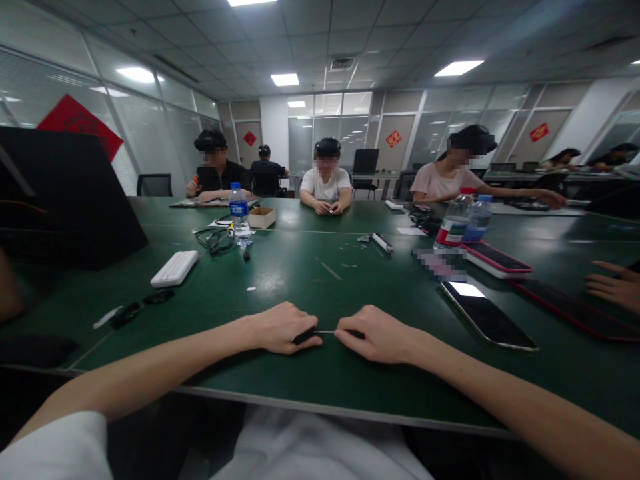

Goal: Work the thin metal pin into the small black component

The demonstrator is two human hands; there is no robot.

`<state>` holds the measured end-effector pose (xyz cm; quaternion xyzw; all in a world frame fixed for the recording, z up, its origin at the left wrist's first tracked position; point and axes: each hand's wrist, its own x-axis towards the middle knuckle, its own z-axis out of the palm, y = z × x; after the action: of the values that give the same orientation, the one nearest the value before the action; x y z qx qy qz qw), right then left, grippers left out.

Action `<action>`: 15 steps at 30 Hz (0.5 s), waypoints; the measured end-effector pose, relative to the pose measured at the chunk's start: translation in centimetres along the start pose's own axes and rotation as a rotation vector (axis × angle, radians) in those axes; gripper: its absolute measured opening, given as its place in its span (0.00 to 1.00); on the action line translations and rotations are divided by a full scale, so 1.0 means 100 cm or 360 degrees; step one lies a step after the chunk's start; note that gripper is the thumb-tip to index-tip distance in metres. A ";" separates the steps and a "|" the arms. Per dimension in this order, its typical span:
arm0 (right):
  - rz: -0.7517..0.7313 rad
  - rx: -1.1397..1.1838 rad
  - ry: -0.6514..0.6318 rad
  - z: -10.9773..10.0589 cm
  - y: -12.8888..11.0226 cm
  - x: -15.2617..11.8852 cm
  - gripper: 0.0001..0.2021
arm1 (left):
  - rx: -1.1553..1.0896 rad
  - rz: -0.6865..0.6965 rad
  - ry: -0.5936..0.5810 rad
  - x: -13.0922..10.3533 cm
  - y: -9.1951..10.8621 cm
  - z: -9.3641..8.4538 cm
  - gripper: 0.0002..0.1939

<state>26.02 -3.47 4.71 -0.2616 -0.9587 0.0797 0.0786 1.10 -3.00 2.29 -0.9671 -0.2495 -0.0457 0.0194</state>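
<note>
Near the front edge of the green table (pixel 280 267), my left hand (pixel 286 328) is closed around a slim black piece (pixel 305 335). My right hand (pixel 379 335) is closed too, with another dark piece (pixel 356 333) showing between thumb and fingers. A thin silvery rod (pixel 326 331) spans the short gap between the hands. Which kind of tool or part this is, I cannot make out. Both forearms rest low over the tabletop. To the right of my right hand lies a phone (pixel 493 317) with a partly lit screen.
A white power strip (pixel 175 269), black cables (pixel 215 241), a blue-capped water bottle (pixel 240 217) and a small open box (pixel 262 217) are at left. Small bits lie by a white tube (pixel 383 243). At right are bottles (pixel 453 223), a red-edged phone (pixel 497 257) and another person's hand (pixel 613 283).
</note>
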 end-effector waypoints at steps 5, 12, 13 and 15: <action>-0.0158 0.0111 -0.0055 0.000 -0.001 0.002 0.18 | -0.0068 -0.0008 0.0003 0.003 -0.001 0.000 0.16; -0.0029 0.0071 -0.0030 -0.005 0.009 -0.001 0.19 | -0.0041 -0.0017 0.0031 0.003 -0.002 0.004 0.16; -0.0011 0.0052 -0.0029 -0.005 0.010 -0.001 0.19 | -0.0024 -0.0025 0.0035 0.002 -0.002 0.003 0.16; 0.0015 0.0015 -0.0027 -0.005 0.010 -0.001 0.19 | 0.0016 -0.0051 0.0038 0.002 -0.001 0.002 0.16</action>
<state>26.69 -2.59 5.03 -0.2651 -0.9576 0.0869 0.0714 1.24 -2.76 2.07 -0.9622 -0.2649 -0.0564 0.0265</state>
